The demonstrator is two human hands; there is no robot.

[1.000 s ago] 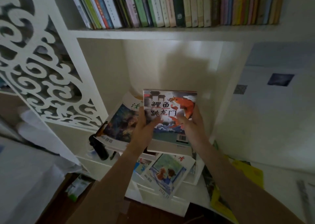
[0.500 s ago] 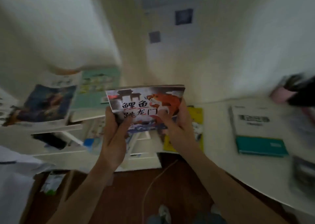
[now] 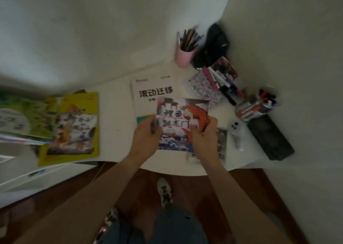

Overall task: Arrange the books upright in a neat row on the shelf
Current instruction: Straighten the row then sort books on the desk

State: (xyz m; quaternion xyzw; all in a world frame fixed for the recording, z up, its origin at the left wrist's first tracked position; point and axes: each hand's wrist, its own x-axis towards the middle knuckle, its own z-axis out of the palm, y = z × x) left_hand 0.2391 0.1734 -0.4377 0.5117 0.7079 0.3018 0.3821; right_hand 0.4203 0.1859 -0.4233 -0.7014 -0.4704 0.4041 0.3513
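I hold a thin picture book with a red carp on its cover (image 3: 182, 113) in both hands, above a white desk (image 3: 115, 132). My left hand (image 3: 146, 138) grips its left edge and my right hand (image 3: 205, 137) grips its lower right part, thumbs on the cover. Under it lies a white book with large black characters (image 3: 153, 92). A yellow book (image 3: 74, 126) and a green book (image 3: 24, 117) lie flat at the left. Another flat book (image 3: 221, 145) peeks out beneath my right hand. The shelf is out of view.
A pink cup of pencils (image 3: 184, 52) and a dark bag (image 3: 213, 45) stand at the desk's back. A patterned notebook with pens (image 3: 209, 84), a pen-filled case (image 3: 254, 108), a black box (image 3: 271, 138) and a white controller (image 3: 237, 134) crowd the right. White drawers (image 3: 27, 177) are lower left.
My view has swung from the bookshelf to the right and down over the desk. Both hands have carried the carp book along, out of the shelf compartment.
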